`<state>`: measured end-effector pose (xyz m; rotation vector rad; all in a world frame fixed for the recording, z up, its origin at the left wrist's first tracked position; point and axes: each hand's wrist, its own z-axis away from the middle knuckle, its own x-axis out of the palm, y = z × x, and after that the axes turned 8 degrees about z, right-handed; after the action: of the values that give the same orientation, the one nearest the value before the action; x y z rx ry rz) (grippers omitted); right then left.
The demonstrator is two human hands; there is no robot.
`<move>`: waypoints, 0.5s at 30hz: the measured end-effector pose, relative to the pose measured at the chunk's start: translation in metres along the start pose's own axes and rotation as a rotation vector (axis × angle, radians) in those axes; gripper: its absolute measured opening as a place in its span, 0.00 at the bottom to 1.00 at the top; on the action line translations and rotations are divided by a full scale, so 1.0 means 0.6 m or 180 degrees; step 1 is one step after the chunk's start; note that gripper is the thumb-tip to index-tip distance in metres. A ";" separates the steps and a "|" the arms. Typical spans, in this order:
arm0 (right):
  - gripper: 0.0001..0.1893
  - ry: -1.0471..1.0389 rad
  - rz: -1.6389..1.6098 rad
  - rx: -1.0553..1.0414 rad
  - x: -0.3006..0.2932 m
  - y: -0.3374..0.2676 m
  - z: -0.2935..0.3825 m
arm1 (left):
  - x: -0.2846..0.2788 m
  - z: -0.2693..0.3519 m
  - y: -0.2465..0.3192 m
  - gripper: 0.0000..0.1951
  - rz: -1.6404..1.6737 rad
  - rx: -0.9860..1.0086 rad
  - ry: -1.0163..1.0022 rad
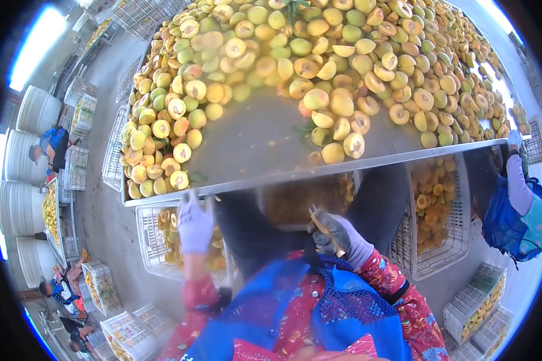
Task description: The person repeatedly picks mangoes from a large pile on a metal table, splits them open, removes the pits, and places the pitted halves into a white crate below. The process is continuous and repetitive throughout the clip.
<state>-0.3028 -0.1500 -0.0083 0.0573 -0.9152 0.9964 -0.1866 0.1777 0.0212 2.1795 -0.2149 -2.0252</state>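
A metal-rimmed table (pixel 271 176) lies before me, heaped with whole and halved yellow-green stone fruit (pixel 343 49) that look like apricots or peaches. My left hand (pixel 196 223), in a pale glove, is at the table's near edge, above a crate of fruit; it is blurred, and whether it holds anything cannot be told. My right hand (pixel 332 237), in a grey-palmed glove, grips a wooden-handled tool (pixel 327 229) with a short metal tip, in front of my body. A few fruit halves (pixel 354 144) lie apart near the edge.
White plastic crates of fruit stand below the edge at left (pixel 151 257) and right (pixel 451 257). A co-worker (pixel 515 207) is at the table's far right end. Stacked crates (pixel 474 302) stand lower right; people, another table and white tubs (pixel 22 207) are at far left.
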 end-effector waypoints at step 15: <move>0.22 0.0753 0.0861 -0.0714 0.024 -0.052 0.051 | 0.198 -0.203 0.345 0.24 0.4205 0.0046 -0.2191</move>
<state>-0.2961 -0.1707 0.0321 -0.3752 -0.8237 1.1162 -0.0556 -0.0476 -0.0421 0.6982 -1.2926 -1.6847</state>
